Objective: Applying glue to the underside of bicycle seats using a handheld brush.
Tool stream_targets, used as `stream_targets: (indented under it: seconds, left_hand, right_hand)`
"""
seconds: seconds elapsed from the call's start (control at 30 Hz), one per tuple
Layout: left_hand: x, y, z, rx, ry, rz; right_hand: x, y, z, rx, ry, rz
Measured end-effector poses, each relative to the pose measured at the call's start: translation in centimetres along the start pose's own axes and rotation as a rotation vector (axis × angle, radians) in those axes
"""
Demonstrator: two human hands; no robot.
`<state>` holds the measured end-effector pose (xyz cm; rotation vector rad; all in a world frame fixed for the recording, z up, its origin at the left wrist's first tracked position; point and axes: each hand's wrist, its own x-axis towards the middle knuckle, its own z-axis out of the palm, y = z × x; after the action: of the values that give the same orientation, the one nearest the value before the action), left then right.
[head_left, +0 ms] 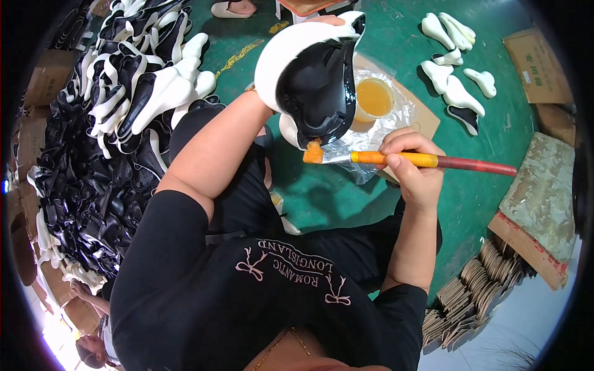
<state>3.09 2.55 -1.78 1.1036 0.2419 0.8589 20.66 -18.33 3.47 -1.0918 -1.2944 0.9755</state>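
The left hand [263, 102], partly hidden, holds a white-and-black shell [314, 80]; the right hand [413, 161] grips 1 brush [426, 160], an amber-filled cup [374, 99] beyond that hand.

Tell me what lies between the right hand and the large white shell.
The head view shows the brush spanning from the right hand to the lower edge of the white shell.
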Motion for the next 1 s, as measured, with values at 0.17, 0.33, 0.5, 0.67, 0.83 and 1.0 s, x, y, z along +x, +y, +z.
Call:
stream_targets:
  seconds: [0.17,0.33,0.5,0.67,0.83,1.0]
  left_hand:
    - [-0.3,0.4,0.1,0.063,0.025,0.203]
    - [-0.2,1.4,-0.3,0.336,0.147,0.126]
    - [-0.7,1.1,-1.1,-0.074,0.081,-0.05]
    - [-1.7,1.1,-3.5,0.339,0.26,-0.122]
    - [-1.7,4.8,-3.7,1.184,0.158,0.225]
    - [-2.6,7.3,-3.5,1.57,0.22,0.282]
  right_hand:
    - [-0.2,0.7,1.0,0.52,0.121,0.203]
    - [-0.1,-0.2,-1.4,0.034,0.089,0.011]
    - [0.4,-0.7,-2.2,-0.251,0.322,-0.208]
    - [0.8,2.3,-4.6,-0.277,0.51,0.08]
    - [1.8,5.7,-5.0,-0.489,0.496,0.188]
    - [2.6,6.9,-4.9,-0.65,0.444,0.133]
